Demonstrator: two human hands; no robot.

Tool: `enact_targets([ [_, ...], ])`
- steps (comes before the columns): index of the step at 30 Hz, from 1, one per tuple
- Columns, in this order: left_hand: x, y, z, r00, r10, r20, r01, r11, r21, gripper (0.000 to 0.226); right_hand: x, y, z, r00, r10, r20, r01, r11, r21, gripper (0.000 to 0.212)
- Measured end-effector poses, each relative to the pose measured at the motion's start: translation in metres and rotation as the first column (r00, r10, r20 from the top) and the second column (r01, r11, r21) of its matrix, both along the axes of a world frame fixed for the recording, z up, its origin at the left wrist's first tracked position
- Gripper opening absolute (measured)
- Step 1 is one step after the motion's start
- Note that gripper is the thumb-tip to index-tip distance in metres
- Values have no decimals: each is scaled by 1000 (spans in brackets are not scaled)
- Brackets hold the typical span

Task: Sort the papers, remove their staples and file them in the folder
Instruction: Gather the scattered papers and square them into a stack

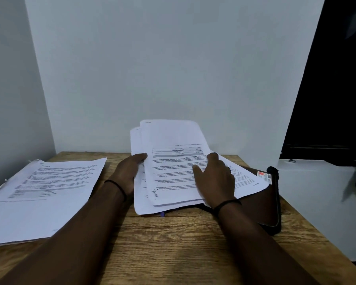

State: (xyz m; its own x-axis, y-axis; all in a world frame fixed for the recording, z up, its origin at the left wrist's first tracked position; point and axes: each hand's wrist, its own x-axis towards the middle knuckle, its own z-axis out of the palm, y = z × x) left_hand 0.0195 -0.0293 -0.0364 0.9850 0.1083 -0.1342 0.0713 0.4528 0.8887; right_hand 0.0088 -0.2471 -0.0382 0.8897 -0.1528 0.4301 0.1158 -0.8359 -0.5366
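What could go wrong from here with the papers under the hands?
1. The fanned bundle of white printed papers has uneven edges; lifted by the left hand, loose sheets may slide out and mix.
2. The right hand lies flat on top, so shifting could push sheets over the dark brown folder toward the wooden table edge.
3. A small blue object peeks from under the bundle and may be dragged along.
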Motion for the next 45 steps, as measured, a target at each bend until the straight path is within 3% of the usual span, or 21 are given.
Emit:
enact_targets([
  [4, -4, -1, 3, 995, -96, 0, 96, 995, -14, 37, 1, -2, 0, 997, 10, 80, -16, 998, 65, 26],
  [9, -9, -6, 5, 985, -173, 4, 172, 984, 52, 26, 2, -3, -2, 996, 37, 81, -48, 989, 141, 36],
  [17, -3, -3, 2, 991, -128, 42, 126, 991, 42, 28, 6, -6, -2, 984, 13, 175, -51, 975, 216, 37],
  [21, -3, -1, -1, 992, -93, 89, 92, 996, 11, 49, 8, -11, 1, 976, -87, 201, 29, 962, 272, 39],
  [24, -1, -1, -2, 997, -41, 69, 41, 999, 9, 45, 9, -15, 4, 964, -135, 229, 48, 934, 353, 42],
  [31, -1, -3, 0, 1000, -2, 0, 2, 999, 48, 47, 11, -22, 5, 979, -149, 136, 71, 886, 458, 39],
  [36, -1, -2, 0, 999, -19, 34, 17, 999, 40, 45, 14, -20, 5, 993, -74, 86, 17, 846, 533, 41],
  [42, -7, -4, 5, 984, -175, 33, 173, 982, 72, 40, 11, -11, 1, 993, 18, 120, -67, 907, 416, 42],
  [45, -5, -2, 5, 987, -146, 68, 128, 967, 221, 35, 11, -12, -3, 978, -9, 208, -27, 985, 169, 33],
])
